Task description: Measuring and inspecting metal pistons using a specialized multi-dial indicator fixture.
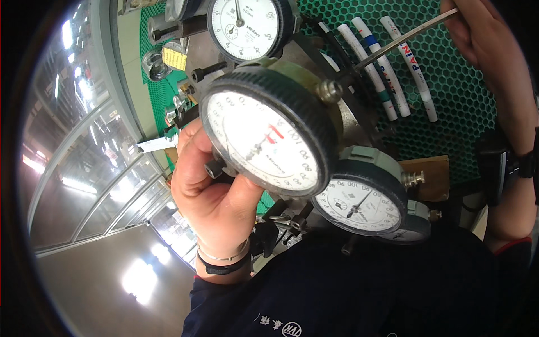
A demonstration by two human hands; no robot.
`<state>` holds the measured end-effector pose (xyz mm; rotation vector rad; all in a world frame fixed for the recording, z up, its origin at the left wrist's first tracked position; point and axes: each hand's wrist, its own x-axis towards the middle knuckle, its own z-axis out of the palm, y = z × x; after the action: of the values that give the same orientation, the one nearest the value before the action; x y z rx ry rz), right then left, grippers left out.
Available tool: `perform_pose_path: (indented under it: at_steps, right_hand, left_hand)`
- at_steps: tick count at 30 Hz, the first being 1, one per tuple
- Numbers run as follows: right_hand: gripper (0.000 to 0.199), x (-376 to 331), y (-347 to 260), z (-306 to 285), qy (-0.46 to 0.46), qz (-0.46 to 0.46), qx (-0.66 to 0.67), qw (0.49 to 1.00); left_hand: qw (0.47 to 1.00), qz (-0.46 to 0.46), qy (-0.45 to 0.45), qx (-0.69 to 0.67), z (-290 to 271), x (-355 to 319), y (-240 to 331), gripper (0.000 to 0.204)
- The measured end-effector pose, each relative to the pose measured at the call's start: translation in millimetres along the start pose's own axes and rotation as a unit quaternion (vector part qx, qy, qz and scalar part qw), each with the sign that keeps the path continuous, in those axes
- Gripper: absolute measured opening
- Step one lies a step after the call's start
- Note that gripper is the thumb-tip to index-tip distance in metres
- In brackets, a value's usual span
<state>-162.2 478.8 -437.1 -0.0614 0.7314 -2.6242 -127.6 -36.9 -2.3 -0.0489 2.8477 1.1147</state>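
A large dial indicator [264, 140] fills the middle, its white face tilted toward me. My left hand [216, 194] is closed at its lower left edge, thumb and fingers around a dark socket-head screw [213, 168]; part of the grip is hidden behind the dial. At the upper right my right hand [477, 33] is closed on the end of a long hex key [407, 36]. The key's far end reaches into a dark metal fixture [351, 109] behind the dial. Other dial indicators [244, 25] stand above, and another dial indicator [362, 202] sits at the lower right, partly covering one more.
White paint markers [407, 62] lie on the green perforated mat [460, 106] under the hex key. A wooden block [429, 177] is beside the lower dials. A yellow label [174, 58] and metal parts [157, 64] are at the left, near a framed glass wall [84, 123].
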Motion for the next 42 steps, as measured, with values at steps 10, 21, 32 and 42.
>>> perform_pose_path:
  at_steps: [10,21,32,42]
  right_hand:
    - [0.029,26.1,21.4,84.3,-0.006,0.007,0.002,1.000]
    - [0.029,35.9,25.1,106.4,0.003,0.009,-0.009,1.000]
    - [0.029,74.2,37.7,220.5,0.008,0.013,-0.019,1.000]
    - [0.029,76.9,38.4,243.3,0.014,0.015,-0.031,0.999]
  left_hand:
    - [0.999,-0.029,0.014,0.032,-3.4,-6.5,3.0,0.046]
    - [0.997,-0.056,0.019,0.045,-2.0,-7.9,8.1,0.046]
    - [0.998,-0.054,0.018,0.038,-1.4,-7.5,7.6,0.045]
    - [0.996,-0.065,0.020,0.065,-1.5,-7.4,9.7,0.043]
